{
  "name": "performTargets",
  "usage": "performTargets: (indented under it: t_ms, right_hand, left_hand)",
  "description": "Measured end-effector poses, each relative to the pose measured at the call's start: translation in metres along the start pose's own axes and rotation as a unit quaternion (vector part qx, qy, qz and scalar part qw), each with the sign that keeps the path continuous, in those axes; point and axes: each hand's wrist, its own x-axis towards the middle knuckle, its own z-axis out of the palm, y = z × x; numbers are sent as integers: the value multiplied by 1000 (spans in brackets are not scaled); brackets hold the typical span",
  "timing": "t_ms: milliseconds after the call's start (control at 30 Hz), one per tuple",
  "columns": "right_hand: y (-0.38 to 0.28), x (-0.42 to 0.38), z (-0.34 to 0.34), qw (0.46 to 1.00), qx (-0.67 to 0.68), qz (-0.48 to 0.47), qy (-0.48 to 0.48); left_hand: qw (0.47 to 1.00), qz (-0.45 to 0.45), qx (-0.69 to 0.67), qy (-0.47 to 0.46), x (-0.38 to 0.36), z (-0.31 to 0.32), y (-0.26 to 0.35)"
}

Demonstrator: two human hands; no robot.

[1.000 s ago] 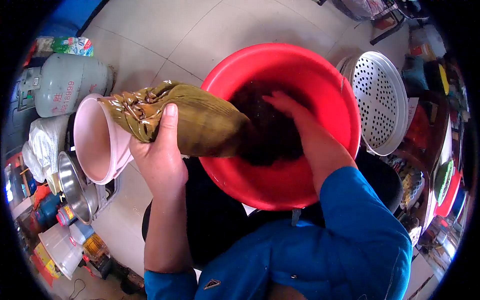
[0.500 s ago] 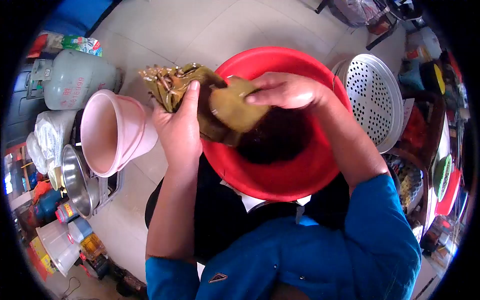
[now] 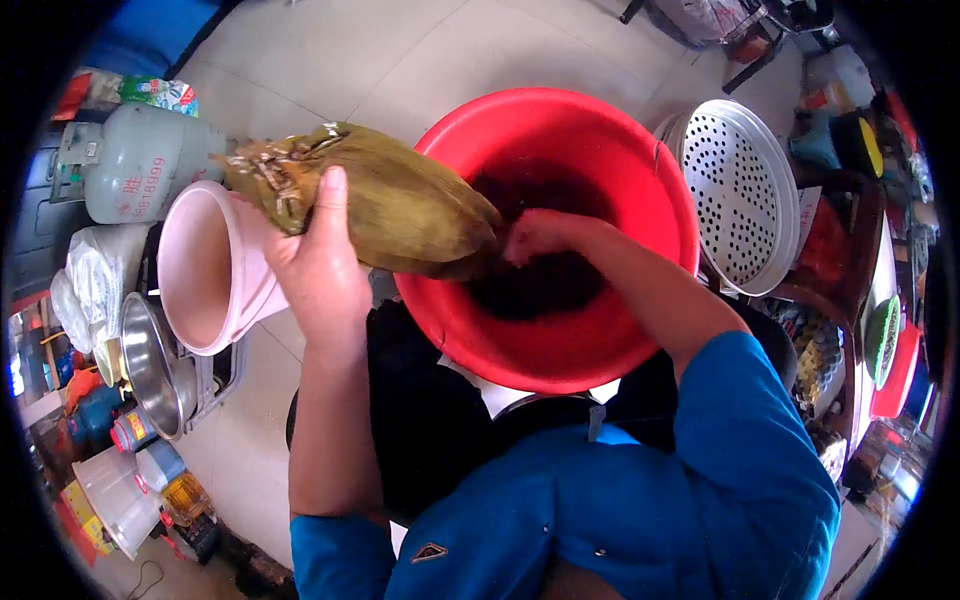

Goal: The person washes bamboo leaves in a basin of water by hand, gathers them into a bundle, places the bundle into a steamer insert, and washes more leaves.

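Observation:
My left hand (image 3: 325,255) grips a thick stack of wet, olive-green leaves (image 3: 400,205) near their stem ends, thumb on top. Pale cut stems bunch up at the left end of the stack. The leaves stretch to the right over the rim of a large red tub (image 3: 640,160). At their right-hand ends, my right hand (image 3: 540,235) is closed, its fingers curled and partly hidden; I cannot tell what is in them. Below it, the bottom of the tub looks dark.
On the left stand a pink bucket (image 3: 195,265), a steel bowl (image 3: 150,360) and a grey gas cylinder (image 3: 150,165). To the tub's right leans a perforated metal steamer tray (image 3: 735,200). Pale floor tiles (image 3: 400,60) lie beyond the tub.
The leaf stack, bent over before, now lies straight out to the right. My left hand has shifted slightly left; my right hand has moved down from the upper leaves to their far ends.

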Motion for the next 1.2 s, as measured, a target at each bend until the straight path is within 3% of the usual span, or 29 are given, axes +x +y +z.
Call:
performTargets:
  t_ms: [33,67,133,167,200,267,367,433,533,667,733,767,833,867,933,1000,1067,1200]
  right_hand:
    - [18,-2,-5,988,-102,83,-83]
    - [22,-4,-11,988,-101,84,-85]
    - [28,-5,-20,961,-75,154,219]
    - [31,3,-18,961,-74,155,219]
    - [43,20,-11,903,-178,102,377]
    - [65,49,7,807,-274,45,520]
    - [87,69,15,849,-145,9,508]
    - [97,60,5,926,98,121,345]
    - [56,20,-13,932,184,182,255]
    - [75,30,-8,917,144,172,328]
    - [56,22,-25,879,221,77,416]
    - [26,7,-42,880,219,77,414]
    - [-64,-35,-83,931,293,155,152]
    - [-87,-45,-91,932,291,154,151]
    - [-124,-59,-102,977,202,58,28]
    - [-156,-59,-96,982,165,-89,10]
    - [-190,-59,-87,984,161,-69,28]
    - [-191,-33,-79,954,277,-97,52]
  left_hand:
    - [999,-31,-21,1,1,-2,5]
    - [997,-62,-43,3,1,-4,9]
    - [997,-68,-29,0,-2,-6,10]
    - [997,-82,-13,-2,-4,-6,8]
    - [996,-94,2,-5,-4,-5,7]
    - [995,-94,23,-16,-6,-6,3]
    - [996,-78,16,-35,-4,-4,-4]
    - [996,-82,25,-36,-3,-7,-3]
    - [995,-87,18,-37,-2,-6,-5]
    - [997,-64,30,-18,0,0,-13]
    - [997,-69,26,-25,-1,1,-11]
    - [997,-74,7,-23,0,1,-12]
    - [996,-87,-21,-14,-1,5,-9]
    - [996,-85,-21,-12,-1,6,-11]
    - [995,-84,-48,22,0,10,-18]
    - [996,-88,-30,15,-2,15,-16]
    - [995,-84,-42,-24,-4,19,-14]
    - [991,-70,-67,-88,-13,16,-4]
